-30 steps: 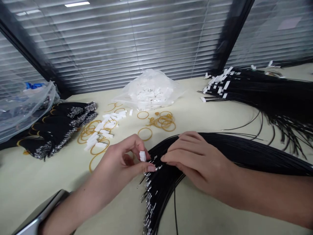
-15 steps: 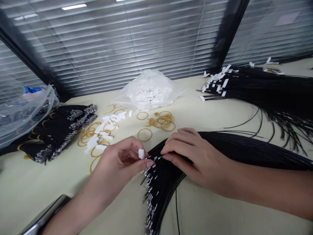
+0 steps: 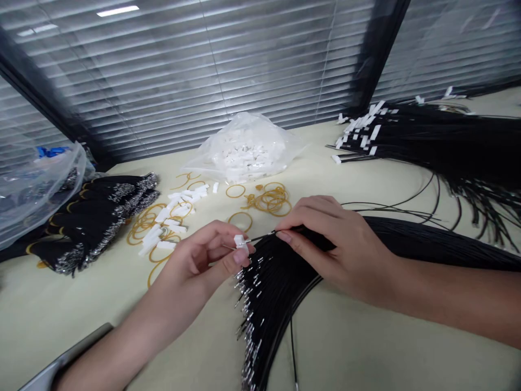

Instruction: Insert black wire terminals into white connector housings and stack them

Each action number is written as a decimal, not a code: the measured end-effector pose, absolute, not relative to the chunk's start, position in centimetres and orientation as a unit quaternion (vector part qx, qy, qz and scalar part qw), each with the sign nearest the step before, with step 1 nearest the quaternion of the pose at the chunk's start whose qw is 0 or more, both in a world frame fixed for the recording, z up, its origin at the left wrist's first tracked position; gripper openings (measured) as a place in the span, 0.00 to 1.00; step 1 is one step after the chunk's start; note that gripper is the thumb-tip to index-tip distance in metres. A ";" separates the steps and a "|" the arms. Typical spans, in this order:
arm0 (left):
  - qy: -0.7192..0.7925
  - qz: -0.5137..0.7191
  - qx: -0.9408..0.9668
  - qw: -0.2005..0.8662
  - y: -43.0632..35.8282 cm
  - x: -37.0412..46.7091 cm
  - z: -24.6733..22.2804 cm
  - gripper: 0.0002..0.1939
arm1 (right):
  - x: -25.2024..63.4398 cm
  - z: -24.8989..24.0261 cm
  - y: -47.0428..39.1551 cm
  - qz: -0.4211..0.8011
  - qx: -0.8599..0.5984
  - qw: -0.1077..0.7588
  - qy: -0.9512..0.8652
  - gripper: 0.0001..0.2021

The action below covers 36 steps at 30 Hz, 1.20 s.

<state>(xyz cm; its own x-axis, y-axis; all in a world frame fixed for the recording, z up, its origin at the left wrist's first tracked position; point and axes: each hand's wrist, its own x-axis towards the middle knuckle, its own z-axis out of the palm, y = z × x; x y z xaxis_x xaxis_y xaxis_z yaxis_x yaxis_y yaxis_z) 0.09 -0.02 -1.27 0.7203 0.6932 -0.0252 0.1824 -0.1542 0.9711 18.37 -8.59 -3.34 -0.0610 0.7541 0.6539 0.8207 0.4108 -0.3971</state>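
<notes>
A small white connector housing (image 3: 241,243) is pinched between the thumb and fingers of my left hand (image 3: 203,258). My right hand (image 3: 340,247) is closed on a thin black wire (image 3: 260,238), whose near end reaches the housing; whether it sits inside I cannot tell. Both hands are just above a thick bundle of black wires (image 3: 280,288), which curves from the right toward the front. Shiny metal terminals (image 3: 250,326) tip the wires of this bundle along its left edge.
Loose white housings (image 3: 157,231) and yellow rubber bands (image 3: 271,201) lie beyond my hands. Behind them stands a clear bag of white housings (image 3: 248,155). Banded black wire bundles (image 3: 93,222) are at left, wires with white housings (image 3: 427,136) at right. A dark-edged object (image 3: 67,358) is near my left forearm.
My right hand has lifted one black wire off the bundle and moved slightly right. The wire now spans to the white housing, which my left hand has turned and raised a little.
</notes>
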 end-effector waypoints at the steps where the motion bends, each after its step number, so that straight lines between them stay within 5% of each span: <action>1: 0.301 0.218 0.727 0.577 0.0 0.1 -1.3 0.03 | 18.4 -3.4 -8.6 -0.041 -0.543 0.422 -0.725 0.05; 36: 0.344 0.159 0.711 0.593 -0.2 0.2 -1.0 0.05 | 18.5 -4.0 -8.6 -0.056 -0.513 0.373 -0.771 0.05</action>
